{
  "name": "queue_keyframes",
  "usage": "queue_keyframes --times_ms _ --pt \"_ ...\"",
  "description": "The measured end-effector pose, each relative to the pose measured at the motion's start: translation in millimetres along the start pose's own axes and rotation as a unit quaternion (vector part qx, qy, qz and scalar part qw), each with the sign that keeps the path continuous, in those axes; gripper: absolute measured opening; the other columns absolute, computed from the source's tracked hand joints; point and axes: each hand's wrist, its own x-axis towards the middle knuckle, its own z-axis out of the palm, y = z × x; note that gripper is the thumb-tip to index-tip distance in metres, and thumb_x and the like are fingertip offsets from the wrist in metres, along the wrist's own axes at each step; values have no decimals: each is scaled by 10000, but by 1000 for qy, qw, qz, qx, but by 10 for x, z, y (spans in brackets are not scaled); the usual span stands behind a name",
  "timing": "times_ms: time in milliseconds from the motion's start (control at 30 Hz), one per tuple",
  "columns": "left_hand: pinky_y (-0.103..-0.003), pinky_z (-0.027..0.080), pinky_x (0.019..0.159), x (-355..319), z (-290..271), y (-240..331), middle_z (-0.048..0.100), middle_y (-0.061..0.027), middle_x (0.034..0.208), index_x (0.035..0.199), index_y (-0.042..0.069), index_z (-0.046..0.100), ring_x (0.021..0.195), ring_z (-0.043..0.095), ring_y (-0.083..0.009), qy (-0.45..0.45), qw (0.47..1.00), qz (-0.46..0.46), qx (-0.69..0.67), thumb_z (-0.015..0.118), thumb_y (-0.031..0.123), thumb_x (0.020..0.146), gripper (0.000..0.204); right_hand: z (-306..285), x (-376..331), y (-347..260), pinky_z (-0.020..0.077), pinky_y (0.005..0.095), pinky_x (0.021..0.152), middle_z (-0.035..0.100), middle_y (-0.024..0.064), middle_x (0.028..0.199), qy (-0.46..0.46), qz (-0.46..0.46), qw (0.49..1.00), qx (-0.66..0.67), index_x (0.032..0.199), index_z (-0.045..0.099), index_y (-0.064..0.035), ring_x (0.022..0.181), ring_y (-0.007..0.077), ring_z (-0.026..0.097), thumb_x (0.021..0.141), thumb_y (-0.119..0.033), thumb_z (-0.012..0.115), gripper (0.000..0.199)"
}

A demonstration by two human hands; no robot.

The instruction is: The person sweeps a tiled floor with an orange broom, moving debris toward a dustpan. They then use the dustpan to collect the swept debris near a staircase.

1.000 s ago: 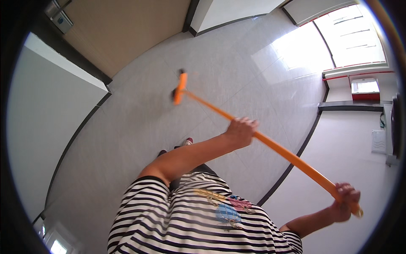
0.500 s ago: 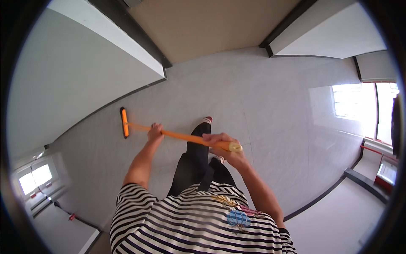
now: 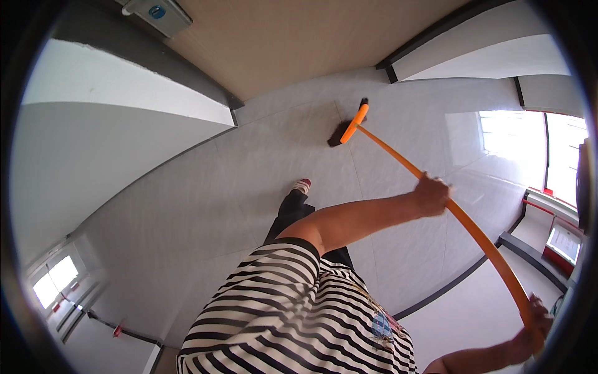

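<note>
**Orange broom stretched across the grey floor**

The long orange-handled broom point(image 3: 436, 190) runs on a diagonal, its dark-bristled head with orange bar resting on the pale grey tiled floor point(image 3: 205, 206) at the far end, near the wooden door point(image 3: 299, 43). The handle climbs from there toward the lower right.

The left hand point(image 3: 431, 194) is closed around the handle about midway along it, arm extended forward. The right hand point(image 3: 529, 330) grips the top end of the handle near the lower right edge, fingers wrapped round it. The broom head lies well ahead of both hands.

A shoe point(image 3: 303, 186) stands on the floor short of the broom head. White walls point(image 3: 124, 143) with dark skirting bound the floor on the left and the far right; open floor lies between them.
</note>
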Motion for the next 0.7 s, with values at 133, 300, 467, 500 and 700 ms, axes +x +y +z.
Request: queue_keyframes --times_ms 133,300,467,500,700 --pt "-445 377 608 -131 -331 372 584 -101 679 824 46 513 730 587 -244 -27 999 19 37 557 86 639 194 -881 61 657 289 445 990 557 124 926 42 59 970 233 1050 533 -10 968 236 548 853 -137 536 234" --pt "-477 334 470 -576 -79 -604 532 -101 570 673 70 454 570 540 -316 32 989 -81 118 534 28 565 141 923 435 936 287 548 990 547 103 937 -135 34 836 530 1049 488 -7 975 256 546 661 -66 542 396" --pt "-509 384 597 -739 5 -1638 600 -112 710 771 86 526 725 577 -336 56 950 -229 205 505 109 678 98 2478 802 648 401 459 933 619 145 824 -176 83 831 521 726 540 -25 906 298 587 632 -22 431 143" --pt "-513 384 625 -639 54 -1659 608 -110 740 793 95 538 758 578 -334 33 952 -238 191 505 115 690 110 2526 873 695 413 430 919 625 150 822 -176 96 829 523 715 538 -26 902 302 592 640 -31 436 127" --pt "-528 369 706 269 557 -1491 627 -70 825 853 136 572 884 566 -299 -21 967 -189 168 510 99 721 151 2062 921 1042 397 408 921 633 147 827 -88 117 875 462 726 555 -29 941 301 589 648 -6 431 149"
